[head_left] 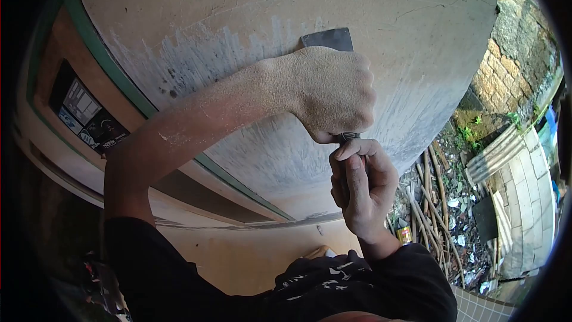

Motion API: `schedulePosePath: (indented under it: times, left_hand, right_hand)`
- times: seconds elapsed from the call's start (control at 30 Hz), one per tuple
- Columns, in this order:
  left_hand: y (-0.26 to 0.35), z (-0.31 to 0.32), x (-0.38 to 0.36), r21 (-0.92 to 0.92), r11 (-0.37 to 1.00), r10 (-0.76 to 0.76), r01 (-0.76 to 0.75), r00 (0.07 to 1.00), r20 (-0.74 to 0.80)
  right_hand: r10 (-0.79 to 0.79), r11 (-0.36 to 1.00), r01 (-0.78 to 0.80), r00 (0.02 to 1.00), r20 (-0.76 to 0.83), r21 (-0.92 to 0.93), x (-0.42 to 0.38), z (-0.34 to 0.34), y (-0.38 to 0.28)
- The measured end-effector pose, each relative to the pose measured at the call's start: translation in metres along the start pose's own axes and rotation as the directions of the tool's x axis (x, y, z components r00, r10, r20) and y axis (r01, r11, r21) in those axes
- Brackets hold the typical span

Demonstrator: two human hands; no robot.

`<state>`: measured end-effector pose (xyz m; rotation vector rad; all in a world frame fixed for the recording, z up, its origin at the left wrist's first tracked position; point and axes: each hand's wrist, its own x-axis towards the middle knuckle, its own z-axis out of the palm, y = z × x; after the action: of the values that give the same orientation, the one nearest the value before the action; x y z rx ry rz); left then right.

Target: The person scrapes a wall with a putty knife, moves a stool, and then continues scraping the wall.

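Gripping the handle (350,136), seemingly the surest hold, the left hand (333,86) has a stiff-looking scraper (330,39), upper centre, the right hand (368,194) pinching its end.

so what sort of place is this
Most likely outdoors, right beside a house or similar building: there's a streaked, patchy wall with a green-edged frame next to it, and past the corner sticks and litter lie on the ground near a rough stone wall.
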<state>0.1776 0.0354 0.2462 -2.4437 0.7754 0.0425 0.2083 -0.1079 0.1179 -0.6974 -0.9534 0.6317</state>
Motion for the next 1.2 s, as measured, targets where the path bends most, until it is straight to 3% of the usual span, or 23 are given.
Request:
schedulePosePath:
  times: [0.17,0.3,0.37,0.43,0.5,0.87,0.93,1.07,1.2]
  left_hand:
    - [0.004,0.013,-0.001,0.134,0.987,-0.092,0.085,0.995,0.042]
    - [0.024,0.042,0.007,0.102,0.989,-0.106,0.103,0.994,0.024]
    - [0.043,0.058,0.012,-0.017,0.989,-0.141,0.145,0.982,0.122]
    - [0.054,0.064,0.012,-0.007,0.988,-0.15,0.154,0.971,0.185]
    - [0.059,0.067,0.009,-0.053,0.993,-0.101,0.101,0.995,0.014]
    - [0.074,0.077,-0.009,-0.194,0.981,-0.035,0.003,0.987,-0.159]
    - [0.076,0.084,-0.014,-0.214,0.976,-0.032,0.048,0.996,0.081]
    - [0.074,0.091,-0.016,-0.2,0.98,0.001,0.006,0.999,0.037]
    - [0.069,0.091,-0.016,-0.205,0.979,0.039,-0.017,0.994,0.104]
  right_hand:
    - [-0.049,0.996,0.047,0.999,-0.014,-0.076,0.0,-0.004,0.017]
    - [-0.072,0.993,0.074,0.997,0.026,-0.088,-0.016,-0.021,0.04]
    - [0.108,0.992,-0.106,0.994,0.023,-0.071,-0.029,-0.029,0.045]
    - [0.125,0.991,-0.124,0.992,0.015,-0.052,-0.036,-0.032,0.055]
    - [0.137,0.983,-0.133,0.99,0.023,-0.122,-0.042,-0.033,0.059]
    - [0.038,0.95,-0.057,0.997,-0.068,-0.307,-0.057,-0.005,0.066]
    - [0.066,0.954,-0.081,0.996,-0.06,-0.289,-0.059,-0.003,0.071]
    - [0.056,0.95,-0.085,0.993,-0.104,-0.299,-0.063,0.001,0.085]
    - [0.056,0.965,-0.085,0.991,-0.124,-0.247,-0.062,0.001,0.099]
